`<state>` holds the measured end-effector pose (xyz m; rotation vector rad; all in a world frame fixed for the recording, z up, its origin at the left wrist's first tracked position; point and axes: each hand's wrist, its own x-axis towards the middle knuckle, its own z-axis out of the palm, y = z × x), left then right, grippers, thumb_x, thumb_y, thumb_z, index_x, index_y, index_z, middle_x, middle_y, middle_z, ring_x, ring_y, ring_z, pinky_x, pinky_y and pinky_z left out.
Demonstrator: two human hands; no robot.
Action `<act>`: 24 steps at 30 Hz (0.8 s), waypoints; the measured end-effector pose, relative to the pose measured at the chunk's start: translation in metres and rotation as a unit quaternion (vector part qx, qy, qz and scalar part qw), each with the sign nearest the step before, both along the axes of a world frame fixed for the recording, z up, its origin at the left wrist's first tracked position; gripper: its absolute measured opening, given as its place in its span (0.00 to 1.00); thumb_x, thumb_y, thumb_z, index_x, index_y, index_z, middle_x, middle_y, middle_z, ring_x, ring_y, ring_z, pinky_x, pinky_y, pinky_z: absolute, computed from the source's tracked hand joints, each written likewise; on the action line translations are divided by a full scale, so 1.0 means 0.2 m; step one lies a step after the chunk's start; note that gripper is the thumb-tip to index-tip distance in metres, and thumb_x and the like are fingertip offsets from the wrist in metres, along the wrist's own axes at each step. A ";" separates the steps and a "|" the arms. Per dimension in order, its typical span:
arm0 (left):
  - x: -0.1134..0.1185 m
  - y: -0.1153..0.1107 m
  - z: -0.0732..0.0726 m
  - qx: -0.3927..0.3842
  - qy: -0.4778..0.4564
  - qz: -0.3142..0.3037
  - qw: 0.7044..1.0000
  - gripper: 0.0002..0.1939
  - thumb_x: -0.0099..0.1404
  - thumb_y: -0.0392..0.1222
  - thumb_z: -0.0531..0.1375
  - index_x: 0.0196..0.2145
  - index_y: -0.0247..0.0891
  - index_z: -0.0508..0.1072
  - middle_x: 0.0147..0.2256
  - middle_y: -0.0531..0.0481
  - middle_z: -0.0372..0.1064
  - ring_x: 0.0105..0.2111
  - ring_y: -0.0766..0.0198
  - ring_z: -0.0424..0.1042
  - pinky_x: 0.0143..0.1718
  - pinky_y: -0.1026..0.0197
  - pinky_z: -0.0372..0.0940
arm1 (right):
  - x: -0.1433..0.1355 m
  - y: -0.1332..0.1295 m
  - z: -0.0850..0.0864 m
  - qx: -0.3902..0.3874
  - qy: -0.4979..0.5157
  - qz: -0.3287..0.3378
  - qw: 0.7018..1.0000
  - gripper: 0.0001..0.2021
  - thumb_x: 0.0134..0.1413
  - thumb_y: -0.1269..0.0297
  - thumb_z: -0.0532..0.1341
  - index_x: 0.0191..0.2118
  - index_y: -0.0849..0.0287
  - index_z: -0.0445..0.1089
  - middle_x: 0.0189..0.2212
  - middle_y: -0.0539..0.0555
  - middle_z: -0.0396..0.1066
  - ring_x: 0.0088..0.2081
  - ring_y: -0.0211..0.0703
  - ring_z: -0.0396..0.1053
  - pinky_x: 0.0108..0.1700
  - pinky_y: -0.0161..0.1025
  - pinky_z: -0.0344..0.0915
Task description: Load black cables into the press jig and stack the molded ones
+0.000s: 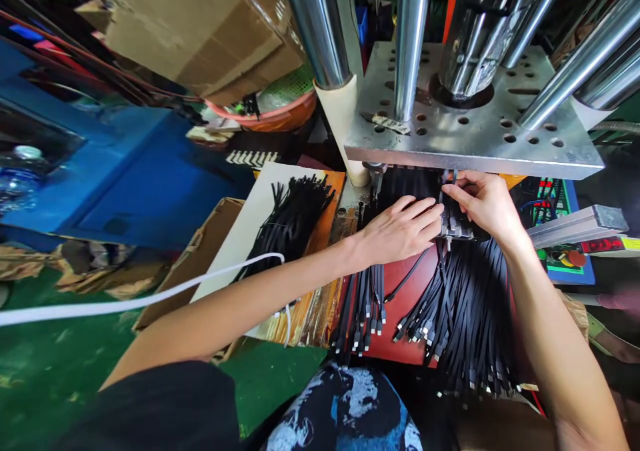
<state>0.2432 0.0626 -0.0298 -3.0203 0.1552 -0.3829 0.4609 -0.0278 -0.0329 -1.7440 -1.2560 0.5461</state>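
My left hand [400, 229] lies with its fingers stretched out over the left side of the dark metal mould [457, 229], below the press plate. Thumb and fingers of my right hand [483, 201] pinch a thin black cable at the mould's far side; the cable's end there is partly hidden. A thick bundle of black USB cables [475, 304] hangs from the mould toward me, metal plugs lowest. More black cables [367, 304] hang to the left, partly behind my left hand and forearm. They rest on a red surface [407, 271].
The steel press plate [475, 151], with its columns [413, 44], stands just above my hands. Left, another cable bundle [295, 221] lies on a white board [240, 231]. A white cord [150, 299] crosses my left arm. A control panel [565, 261] with buttons is at right.
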 end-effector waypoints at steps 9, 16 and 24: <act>0.00 -0.17 -0.01 0.006 0.011 0.100 0.995 0.29 0.78 0.53 0.57 0.69 0.35 0.68 0.69 0.32 0.64 0.71 0.40 0.61 0.70 0.38 0.57 | -0.10 -0.10 0.02 0.012 -0.252 -0.098 0.963 0.14 0.68 0.62 0.60 0.51 0.60 0.80 0.40 0.62 0.77 0.37 0.52 0.75 0.42 0.47 0.72; 0.05 -0.19 0.01 -0.076 0.035 0.146 0.986 0.37 0.79 0.58 0.52 0.72 0.26 0.62 0.73 0.30 0.56 0.75 0.41 0.53 0.75 0.33 0.46 | -0.15 -0.24 0.01 -0.100 -0.430 -0.024 0.897 0.26 0.70 0.70 0.49 0.67 0.60 0.74 0.43 0.65 0.72 0.41 0.55 0.73 0.44 0.48 0.72; 0.34 0.05 0.05 -0.128 0.004 0.220 0.967 0.26 0.77 0.38 0.49 0.66 0.23 0.69 0.67 0.30 0.67 0.67 0.42 0.65 0.70 0.39 0.55 | -0.05 0.08 0.02 -0.173 -0.453 -0.080 0.871 0.25 0.67 0.70 0.49 0.62 0.62 0.76 0.44 0.69 0.78 0.45 0.61 0.75 0.44 0.50 0.69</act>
